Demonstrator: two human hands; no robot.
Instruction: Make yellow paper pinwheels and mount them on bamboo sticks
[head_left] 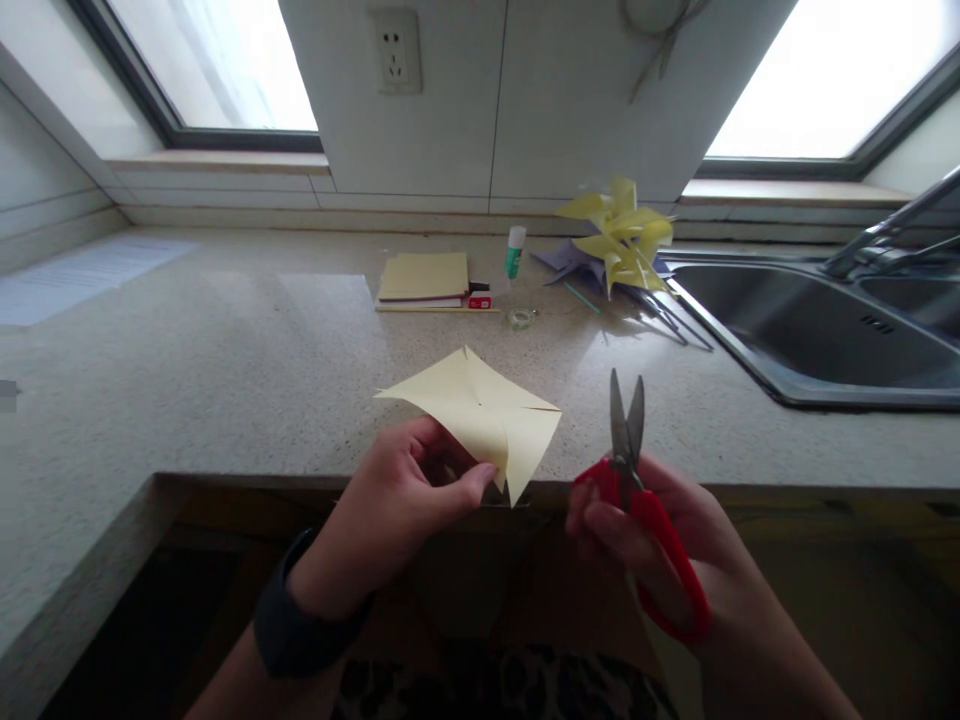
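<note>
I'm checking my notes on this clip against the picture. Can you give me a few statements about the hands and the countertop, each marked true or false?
1. The left hand pinches a pale yellow paper. True.
2. The right hand holds blue-handled scissors. False: the scissors have red handles.
3. The scissor blades point up, away from the person. True.
4. The sink lies to the left of the hands. False: it is set into the countertop on the right.
5. A glue stick stands near the stack of yellow paper. True.
</note>
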